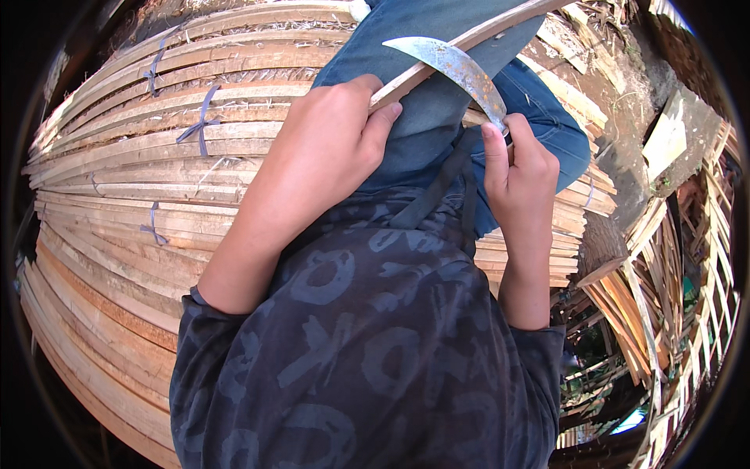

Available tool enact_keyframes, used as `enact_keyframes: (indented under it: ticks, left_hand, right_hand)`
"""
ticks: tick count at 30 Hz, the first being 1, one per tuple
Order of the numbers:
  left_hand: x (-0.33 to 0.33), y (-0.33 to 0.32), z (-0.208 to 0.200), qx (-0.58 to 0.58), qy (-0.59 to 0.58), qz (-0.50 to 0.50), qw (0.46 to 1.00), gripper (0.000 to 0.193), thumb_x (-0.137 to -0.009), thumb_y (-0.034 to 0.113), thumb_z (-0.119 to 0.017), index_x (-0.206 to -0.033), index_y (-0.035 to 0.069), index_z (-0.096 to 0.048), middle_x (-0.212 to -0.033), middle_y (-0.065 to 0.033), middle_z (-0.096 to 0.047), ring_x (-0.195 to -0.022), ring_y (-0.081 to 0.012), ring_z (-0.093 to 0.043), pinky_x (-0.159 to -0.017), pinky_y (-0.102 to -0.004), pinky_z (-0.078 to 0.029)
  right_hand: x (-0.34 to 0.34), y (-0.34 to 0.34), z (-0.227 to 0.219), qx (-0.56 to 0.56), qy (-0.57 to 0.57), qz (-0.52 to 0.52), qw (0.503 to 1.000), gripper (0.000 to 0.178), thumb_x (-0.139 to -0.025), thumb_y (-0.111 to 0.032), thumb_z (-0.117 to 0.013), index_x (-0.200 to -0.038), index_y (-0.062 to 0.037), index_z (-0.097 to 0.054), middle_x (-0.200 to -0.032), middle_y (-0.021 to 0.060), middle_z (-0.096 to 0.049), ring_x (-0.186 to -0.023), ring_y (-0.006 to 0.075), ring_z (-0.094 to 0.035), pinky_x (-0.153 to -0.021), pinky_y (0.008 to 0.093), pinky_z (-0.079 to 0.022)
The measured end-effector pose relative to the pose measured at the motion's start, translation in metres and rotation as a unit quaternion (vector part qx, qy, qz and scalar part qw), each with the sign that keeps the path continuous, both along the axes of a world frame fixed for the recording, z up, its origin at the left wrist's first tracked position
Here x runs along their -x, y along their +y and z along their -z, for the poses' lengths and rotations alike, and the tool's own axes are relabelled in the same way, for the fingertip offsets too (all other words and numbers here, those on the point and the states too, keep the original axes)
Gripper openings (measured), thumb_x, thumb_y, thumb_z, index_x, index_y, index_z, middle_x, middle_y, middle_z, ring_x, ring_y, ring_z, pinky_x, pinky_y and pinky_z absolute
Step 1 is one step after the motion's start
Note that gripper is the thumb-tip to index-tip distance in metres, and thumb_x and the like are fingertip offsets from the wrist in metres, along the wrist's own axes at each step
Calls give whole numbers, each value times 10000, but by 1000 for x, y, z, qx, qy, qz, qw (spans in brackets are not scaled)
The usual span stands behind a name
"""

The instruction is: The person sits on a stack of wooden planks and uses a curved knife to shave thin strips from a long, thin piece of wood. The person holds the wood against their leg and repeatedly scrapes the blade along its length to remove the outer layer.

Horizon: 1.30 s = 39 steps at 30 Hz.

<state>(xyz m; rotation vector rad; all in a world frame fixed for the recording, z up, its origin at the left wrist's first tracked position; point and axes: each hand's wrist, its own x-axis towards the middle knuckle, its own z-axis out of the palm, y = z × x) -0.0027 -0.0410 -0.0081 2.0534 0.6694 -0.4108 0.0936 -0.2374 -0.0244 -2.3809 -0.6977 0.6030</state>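
My left hand (341, 133) is closed around the near end of a narrow wooden strip (488, 30), which slants up across my jeans to the top right. In my right hand (522, 160) is a sickle (461, 69) with a curved, rust-spotted metal blade. Its handle is mostly hidden by my fingers. The blade lies across the strip a little beyond my left hand, its tip pointing left. Whether the edge bites into the wood, I cannot tell. Both hands are over my bent legs in blue jeans (426, 125).
Long wooden strips in bundles (148, 207) spread beneath and left of me, some tied with purple-blue cord (201, 125). At the right are a log end (603, 246), split wood pieces (625, 313) and a woven slatted structure (707, 289). Shavings lie on the ground at upper right.
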Motion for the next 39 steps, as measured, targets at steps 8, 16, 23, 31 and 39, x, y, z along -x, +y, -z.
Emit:
enact_keyframes:
  ticks: [8, 16, 23, 31, 39]
  left_hand:
    - [-1, 1, 0, 2, 5, 2, 1000, 267, -916, 196, -618, -933, -71, -622, -649, -256, -567, -641, -422, -591, -588, -435, -440]
    - [-1, 2, 1, 5, 1, 9, 1000, 281, -924, 211, -609, -923, -69, -622, -662, -265, -576, -675, -444, -601, -611, -456, -448]
    - [0, 2, 4, 2, -12, 15, 1000, 281, -929, 211, -605, -903, -68, -616, -637, -258, -564, -647, -433, -598, -597, -453, -443]
    - [3, 5, 5, 12, -5, 19, 1000, 287, -933, 215, -609, -903, -70, -613, -619, -229, -557, -588, -387, -571, -569, -422, -429]
    - [1, 0, 5, 16, 2, 1, 1000, 263, -927, 195, -612, -932, -69, -613, -631, -219, -567, -594, -365, -578, -568, -409, -429]
  right_hand:
    - [-2, 0, 1, 1, -34, -8, 999, 210, -905, -196, -688, -846, -30, -574, -603, 118, -563, -496, 272, -574, -475, 362, -428]
    - [-3, -1, 2, 11, -56, -12, 998, 194, -905, -190, -688, -869, -27, -588, -628, 115, -578, -510, 257, -587, -485, 347, -440]
    - [-2, -3, 8, 8, -76, -7, 997, 199, -905, -192, -688, -877, -21, -590, -652, 125, -588, -516, 249, -593, -490, 345, -447]
    - [-35, -34, 28, 82, -136, 130, 979, 261, -974, -226, -596, -871, 13, -582, -592, 144, -558, -499, 299, -553, -485, 386, -407]
    - [-46, -68, 11, 49, -115, 127, 984, 241, -984, -188, -577, -857, 16, -572, -532, 90, -465, -451, 149, -362, -448, 315, -327]
